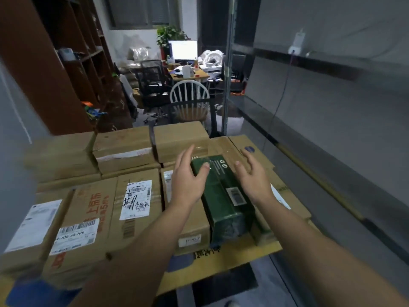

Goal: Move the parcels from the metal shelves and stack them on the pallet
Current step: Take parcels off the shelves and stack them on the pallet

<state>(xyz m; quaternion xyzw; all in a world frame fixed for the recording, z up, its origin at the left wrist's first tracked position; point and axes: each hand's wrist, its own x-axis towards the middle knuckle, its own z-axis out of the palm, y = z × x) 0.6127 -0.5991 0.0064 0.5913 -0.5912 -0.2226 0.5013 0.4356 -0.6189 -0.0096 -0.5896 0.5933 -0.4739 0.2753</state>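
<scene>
The left hand (188,176) is spread open, fingers straight, its thumb on the far left corner of the green parcel (223,196). The right hand (252,178) is open too, fingers loosely bent, gripping nothing, just right of the parcel. The parcel lies flat between the two hands, its long axis running near to far, the far end angled slightly left. It rests on a cardboard sheet (241,147), with brown parcels (95,202) stacked to the left. A white chair (190,94) stands beyond.

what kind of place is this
Probably a parcel storeroom sharing space with an office: stacked brown cardboard parcels with shipping labels, a dark green box, and a lit white monitor on a desk.
</scene>
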